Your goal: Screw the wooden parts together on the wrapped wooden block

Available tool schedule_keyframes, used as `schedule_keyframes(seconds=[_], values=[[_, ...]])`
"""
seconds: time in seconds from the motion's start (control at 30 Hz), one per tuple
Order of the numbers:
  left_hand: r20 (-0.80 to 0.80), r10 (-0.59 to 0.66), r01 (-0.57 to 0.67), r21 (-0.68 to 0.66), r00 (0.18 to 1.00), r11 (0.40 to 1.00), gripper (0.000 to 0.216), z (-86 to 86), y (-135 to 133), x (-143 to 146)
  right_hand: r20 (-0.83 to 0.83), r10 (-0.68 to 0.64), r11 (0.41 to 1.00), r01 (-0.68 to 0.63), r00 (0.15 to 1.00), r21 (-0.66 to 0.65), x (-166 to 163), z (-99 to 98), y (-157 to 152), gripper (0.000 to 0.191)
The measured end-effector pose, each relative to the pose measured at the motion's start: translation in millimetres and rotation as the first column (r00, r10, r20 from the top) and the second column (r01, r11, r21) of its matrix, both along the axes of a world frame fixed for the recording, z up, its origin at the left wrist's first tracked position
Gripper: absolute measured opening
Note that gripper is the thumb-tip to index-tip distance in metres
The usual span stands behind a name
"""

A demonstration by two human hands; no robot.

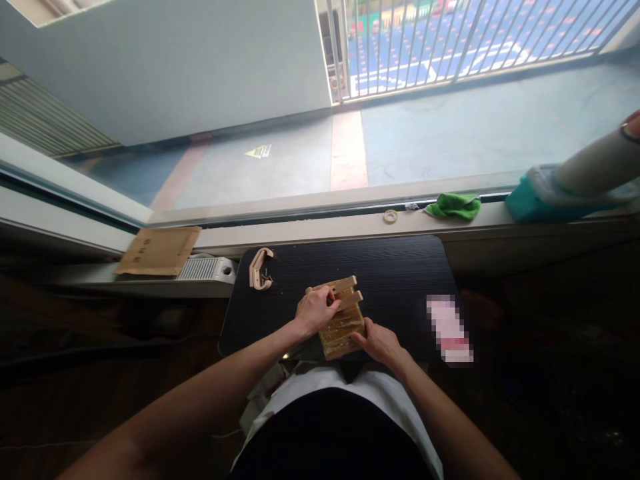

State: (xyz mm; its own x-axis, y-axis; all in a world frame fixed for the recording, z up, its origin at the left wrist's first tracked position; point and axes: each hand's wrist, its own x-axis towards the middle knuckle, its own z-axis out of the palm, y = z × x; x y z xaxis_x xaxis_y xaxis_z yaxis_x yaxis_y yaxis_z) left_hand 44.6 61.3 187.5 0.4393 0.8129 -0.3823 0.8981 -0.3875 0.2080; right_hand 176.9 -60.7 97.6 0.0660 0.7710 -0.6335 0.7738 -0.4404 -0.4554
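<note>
A pale wooden model (344,319), made of thin laser-cut pieces, lies near the front edge of a small black table (390,273). My left hand (316,310) is closed on the model's upper left part, fingers pinching a wooden strip. My right hand (376,340) grips the model's lower right corner. A separate curved wooden piece (260,268) lies at the table's back left corner, apart from both hands.
A blurred pink-and-white object (449,328) lies on the table's right side. On the window sill sit a green cloth (454,205), a small tape roll (391,216) and a teal item (530,200). A cardboard sheet (157,251) and a white heater (206,269) lie left.
</note>
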Motion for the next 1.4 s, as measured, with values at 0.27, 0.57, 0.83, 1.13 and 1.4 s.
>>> schedule_keyframes(seconds=[0.27, 0.57, 0.83, 1.13, 1.4], values=[[-0.098, -0.051, 0.059, 0.075, 0.994, 0.995, 0.031, -4.0, 4, 5, -0.004, -0.005, 1.000, 0.004, 1.000, -0.030, 0, 2.6, 1, 0.044], [-0.090, -0.567, 0.572, 0.039, 0.819, 0.819, 0.029, -3.4, 6, 1, -0.028, -0.020, 1.000, 0.019, 0.999, -0.017, 0, 5.6, 0, 0.043], [-0.015, -0.028, 0.027, -0.044, 1.000, 0.999, 0.018, 1.0, 10, 2, -0.008, -0.020, 1.000, 0.020, 1.000, -0.004, 0, 0.1, -2, 0.044], [-0.008, 0.075, -0.075, -0.036, 0.997, 0.997, 0.020, -5.3, 4, 5, 0.045, -0.055, 0.985, 0.046, 0.997, 0.169, 13, 5.5, -13, 0.046], [-0.063, -0.023, 0.025, 0.035, 0.998, 0.999, 0.023, -5.0, -9, 6, 0.400, -0.287, 0.941, 0.178, 0.871, 0.287, 105, -2.7, -41, 0.032]])
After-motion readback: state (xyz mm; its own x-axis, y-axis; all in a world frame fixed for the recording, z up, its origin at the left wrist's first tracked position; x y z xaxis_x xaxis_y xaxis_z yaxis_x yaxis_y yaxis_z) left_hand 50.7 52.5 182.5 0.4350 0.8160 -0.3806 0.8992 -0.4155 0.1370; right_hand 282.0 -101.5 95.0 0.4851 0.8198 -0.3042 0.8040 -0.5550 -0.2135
